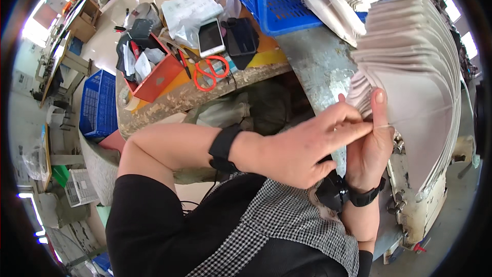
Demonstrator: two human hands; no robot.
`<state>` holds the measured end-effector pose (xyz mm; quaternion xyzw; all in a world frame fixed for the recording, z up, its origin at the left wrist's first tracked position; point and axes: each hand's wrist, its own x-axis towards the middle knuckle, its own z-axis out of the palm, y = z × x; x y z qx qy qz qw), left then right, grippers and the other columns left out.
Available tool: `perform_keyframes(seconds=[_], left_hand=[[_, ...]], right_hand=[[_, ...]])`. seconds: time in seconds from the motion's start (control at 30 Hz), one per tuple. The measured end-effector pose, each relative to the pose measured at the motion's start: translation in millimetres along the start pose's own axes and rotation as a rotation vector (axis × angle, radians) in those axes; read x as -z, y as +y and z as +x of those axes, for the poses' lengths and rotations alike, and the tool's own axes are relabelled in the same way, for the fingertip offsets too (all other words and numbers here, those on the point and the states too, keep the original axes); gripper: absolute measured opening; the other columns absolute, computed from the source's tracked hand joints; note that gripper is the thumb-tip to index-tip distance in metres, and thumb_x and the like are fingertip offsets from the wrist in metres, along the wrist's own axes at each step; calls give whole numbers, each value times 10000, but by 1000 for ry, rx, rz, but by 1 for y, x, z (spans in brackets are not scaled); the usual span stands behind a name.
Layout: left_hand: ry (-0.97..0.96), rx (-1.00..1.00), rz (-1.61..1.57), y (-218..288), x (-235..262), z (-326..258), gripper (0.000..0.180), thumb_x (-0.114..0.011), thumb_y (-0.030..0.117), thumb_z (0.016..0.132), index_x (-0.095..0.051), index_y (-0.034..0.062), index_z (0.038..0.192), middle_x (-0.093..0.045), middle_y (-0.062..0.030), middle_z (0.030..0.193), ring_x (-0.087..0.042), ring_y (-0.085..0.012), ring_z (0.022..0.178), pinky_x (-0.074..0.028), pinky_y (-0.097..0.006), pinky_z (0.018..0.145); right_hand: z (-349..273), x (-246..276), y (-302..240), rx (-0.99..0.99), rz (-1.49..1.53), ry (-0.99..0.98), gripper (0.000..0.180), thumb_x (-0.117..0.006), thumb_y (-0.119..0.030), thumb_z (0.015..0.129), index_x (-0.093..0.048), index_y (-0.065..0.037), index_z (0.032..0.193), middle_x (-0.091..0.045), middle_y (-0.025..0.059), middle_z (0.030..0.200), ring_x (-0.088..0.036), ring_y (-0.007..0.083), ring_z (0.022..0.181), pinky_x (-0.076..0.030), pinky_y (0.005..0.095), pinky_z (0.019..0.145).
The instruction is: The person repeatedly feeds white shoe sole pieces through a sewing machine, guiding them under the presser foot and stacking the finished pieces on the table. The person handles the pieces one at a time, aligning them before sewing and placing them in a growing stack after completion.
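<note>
Fanned pale paper pieces stand in a thick, curved stack at the right of the view, resting over a worn metal machine. The right hand is closed on the stack's lower edge, thumb pressed flat on the front sheet and the fingers hidden behind it. The left hand reaches across in front of the right, its fingers stretched out and nearly straight, the tips touching the near edges of the sheets just beside the right thumb; it grips nothing that can be seen. Both wrists wear black bands. Behind the stack, a blue plastic crate holds more white pieces. Farther left on the wooden bench lie orange-handled scissors, a phone and an orange tray.
</note>
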<state>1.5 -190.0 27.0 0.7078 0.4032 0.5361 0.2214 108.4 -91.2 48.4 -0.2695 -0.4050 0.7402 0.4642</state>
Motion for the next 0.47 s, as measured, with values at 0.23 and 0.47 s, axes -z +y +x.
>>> perform_keyframes(seconds=[0.23, 0.47], left_hand=[[-178, 235, -322, 5, 34, 8, 170, -674, 87, 762, -561, 6, 860, -591, -64, 804, -574, -223, 802, -447, -336, 782], [-226, 368, -215, 23, 55, 25, 199, -696, 173, 812, -568, 30, 759, -574, -14, 705, -506, -170, 645, -424, -301, 636]], right_hand=[[-24, 21, -2, 53, -177, -57, 402, -679, -194, 878, -554, 31, 1186, -617, 109, 1119, -599, 203, 1011, -456, 342, 945], [-32, 23, -17, -98, -177, -204, 643, -757, -318, 794, -494, 17, 1276, -609, 107, 1172, -584, 207, 1077, -428, 336, 989]])
